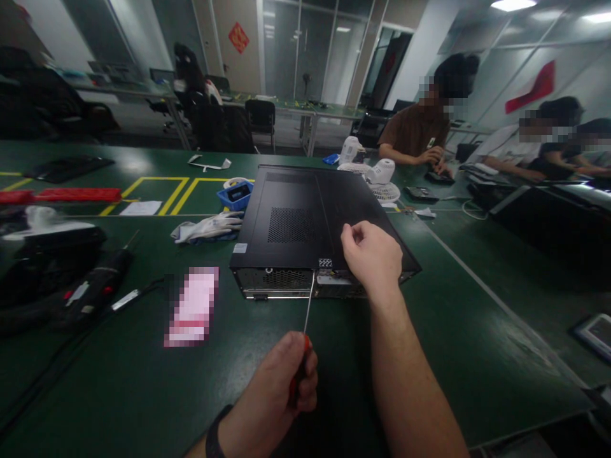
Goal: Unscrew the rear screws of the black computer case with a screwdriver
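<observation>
A black computer case (pixel 338 197) lies flat on the green table, its rear panel facing me. My left hand (pixel 286 375) is wrapped round the red and black handle of a screwdriver (pixel 309 306). The shaft points away from me, and its tip meets the upper edge of the rear panel near the middle. Over the right part of the case's top, my right hand (pixel 372 254) has its fingers curled in, thumb against the forefinger. Whether anything is between those fingertips is hidden.
Left of the case lie work gloves (pixel 207 228), a blue bin (pixel 235 194), a pixelated pink sheet (pixel 193 305) and a black power drill (pixel 95 286). White fans (pixel 382 181) stand behind its right side. Co-workers sit at the far right; one person (pixel 424 133) handles a small dark part.
</observation>
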A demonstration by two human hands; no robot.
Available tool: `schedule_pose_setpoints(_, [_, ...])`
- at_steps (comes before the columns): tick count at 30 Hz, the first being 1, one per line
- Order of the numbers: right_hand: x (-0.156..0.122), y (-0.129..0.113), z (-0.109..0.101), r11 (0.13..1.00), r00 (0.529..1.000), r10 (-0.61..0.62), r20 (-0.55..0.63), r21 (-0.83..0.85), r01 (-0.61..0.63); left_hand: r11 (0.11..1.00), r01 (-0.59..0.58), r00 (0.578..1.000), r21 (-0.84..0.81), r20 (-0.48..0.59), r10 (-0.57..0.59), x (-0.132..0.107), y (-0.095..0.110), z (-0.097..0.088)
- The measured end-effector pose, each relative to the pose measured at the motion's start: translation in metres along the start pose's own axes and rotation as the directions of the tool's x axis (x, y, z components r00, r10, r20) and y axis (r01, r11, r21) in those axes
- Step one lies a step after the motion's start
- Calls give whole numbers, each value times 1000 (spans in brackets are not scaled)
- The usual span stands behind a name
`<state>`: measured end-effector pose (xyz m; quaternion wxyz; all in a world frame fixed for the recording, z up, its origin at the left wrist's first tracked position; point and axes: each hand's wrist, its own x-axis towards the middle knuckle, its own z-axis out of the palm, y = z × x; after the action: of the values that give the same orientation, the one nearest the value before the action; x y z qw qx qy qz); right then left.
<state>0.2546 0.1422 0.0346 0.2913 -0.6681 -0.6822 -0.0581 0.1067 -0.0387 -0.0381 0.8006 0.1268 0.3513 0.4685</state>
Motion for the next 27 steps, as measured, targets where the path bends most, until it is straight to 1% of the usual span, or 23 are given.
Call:
schedule_pose_setpoints(3, [0, 0, 0, 1000, 1000, 5, 5, -4, -5, 999, -11, 1000, 41, 21, 10, -1, 1, 1])
schedule_pose_setpoints(7, [0, -1, -1, 1000, 1000, 9, 11, -7, -9, 999, 13, 999, 44, -30, -12, -2, 2, 2])
schedule_pose_setpoints(10, [0, -1, -1, 1000, 1000, 4, 5, -3, -4, 999, 38, 998, 35, -41, -37, -3, 1, 2])
schedule_pose_setpoints(14, [0, 0, 0, 1000, 1000, 4, 9, -3, -4, 999, -12, 1000, 47, 4, 12, -3, 1, 4])
schedule_pose_setpoints(17, [0, 0, 0, 1000, 1000, 11, 13, -3, -11, 997, -14, 999, 78, 31, 12, -3, 2, 4])
schedule_pose_setpoints(23, [0, 0, 0, 1000, 1000, 0, 4, -2, 0, 998, 35, 999, 47, -6, -35, -2, 0, 0])
schedule_pose_setpoints(27, [0, 0, 1, 1000, 1000, -4, 1, -13, 4, 999, 25, 1000, 27, -13, -25, -3, 1, 1])
